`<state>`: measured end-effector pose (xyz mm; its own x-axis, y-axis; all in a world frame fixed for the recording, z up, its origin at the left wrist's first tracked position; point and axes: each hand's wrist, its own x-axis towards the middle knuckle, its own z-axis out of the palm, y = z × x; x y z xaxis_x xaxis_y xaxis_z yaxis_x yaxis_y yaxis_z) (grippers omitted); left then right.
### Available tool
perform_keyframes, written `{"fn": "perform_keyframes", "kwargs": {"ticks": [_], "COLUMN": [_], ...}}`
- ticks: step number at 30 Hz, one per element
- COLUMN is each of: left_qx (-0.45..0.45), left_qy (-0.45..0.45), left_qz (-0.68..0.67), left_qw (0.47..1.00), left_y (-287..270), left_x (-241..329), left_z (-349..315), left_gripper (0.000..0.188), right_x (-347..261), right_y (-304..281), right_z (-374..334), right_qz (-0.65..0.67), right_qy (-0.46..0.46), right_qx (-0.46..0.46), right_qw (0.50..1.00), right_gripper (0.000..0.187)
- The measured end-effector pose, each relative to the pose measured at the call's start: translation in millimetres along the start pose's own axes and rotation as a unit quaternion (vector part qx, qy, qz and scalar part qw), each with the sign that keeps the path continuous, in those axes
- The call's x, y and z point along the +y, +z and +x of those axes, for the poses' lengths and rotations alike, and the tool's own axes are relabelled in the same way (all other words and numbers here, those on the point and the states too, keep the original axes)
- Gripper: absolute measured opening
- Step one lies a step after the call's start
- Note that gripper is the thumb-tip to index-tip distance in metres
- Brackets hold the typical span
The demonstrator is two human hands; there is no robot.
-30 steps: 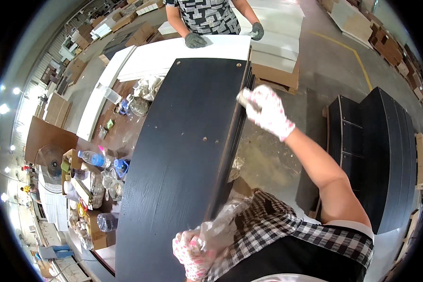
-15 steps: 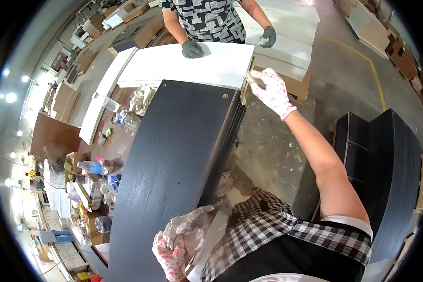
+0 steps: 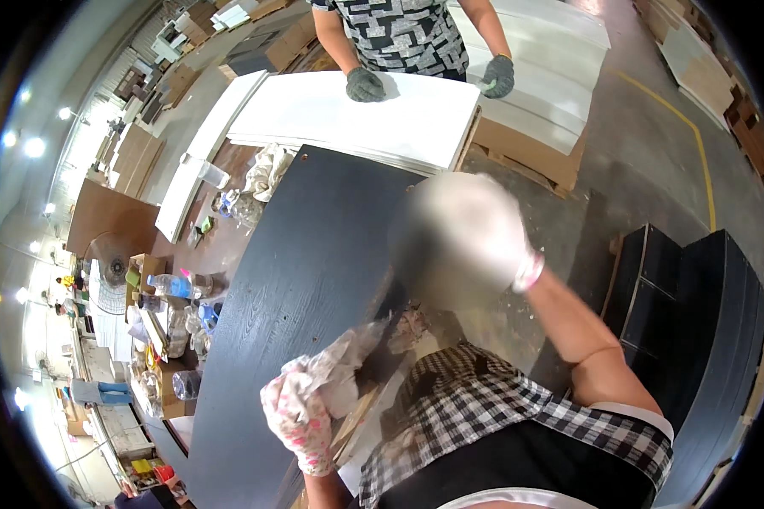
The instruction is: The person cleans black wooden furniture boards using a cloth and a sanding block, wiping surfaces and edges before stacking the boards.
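Black panel (image 3: 314,237), head view: laid flat, running from lower left up to the near side of the white panels (image 3: 365,123); wood-grained, with a small hole at the far left corner.
Left hand (image 3: 300,416): gloved in white with pink print, placed over the black panel near its right edge; gripping a crumpled sheet (image 3: 344,365) in closed fingers; cannot tell whether cloth or film.
Right hand (image 3: 475,229): pale-gloved, heavily blurred, near the black panel's right edge toward the far end; cannot tell whether fingers open, closed or gripping.
Co-worker's right hand (image 3: 365,85): grey-gloved, resting on the white panels.
Left-side clutter: blue-tinted bottle (image 3: 174,286), pale bundle (image 3: 267,172), wire-caged fan (image 3: 110,263).
Right-side stock: dark panel stack (image 3: 696,314), well apart from the black panel.
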<state>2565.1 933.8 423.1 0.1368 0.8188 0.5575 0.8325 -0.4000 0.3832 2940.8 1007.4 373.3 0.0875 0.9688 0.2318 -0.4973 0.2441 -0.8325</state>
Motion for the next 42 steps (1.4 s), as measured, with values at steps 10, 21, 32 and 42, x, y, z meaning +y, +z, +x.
{"fn": "perform_keyframes", "kwargs": {"ticks": [10,21,32,42], "left_qx": [-0.051,-0.084,-0.123,-0.250], "left_qy": [0.057,0.039,0.030,0.295], "left_qz": [0.069,0.072,-0.007,0.064], "left_qw": [0.995,0.993,0.992,0.920], "left_y": [26,25,28,115], "left_x": [1,-2,-5,60], "left_z": [1,0,14,118], "left_gripper": [0.035,0.041,0.020,0.061], "right_x": [28,82,-46,-53], "right_y": [-101,23,-100,-151], "right_z": [179,334,130,-101], "right_qz": [-0.555,-0.413,-0.412,-0.264], "right_qy": [-0.014,0.031,0.125,0.147], "right_qx": [-0.187,-0.343,-0.299,0.088], "right_qw": [0.810,0.843,0.851,0.949], "right_gripper": [0.034,0.036,0.029,0.037]}}
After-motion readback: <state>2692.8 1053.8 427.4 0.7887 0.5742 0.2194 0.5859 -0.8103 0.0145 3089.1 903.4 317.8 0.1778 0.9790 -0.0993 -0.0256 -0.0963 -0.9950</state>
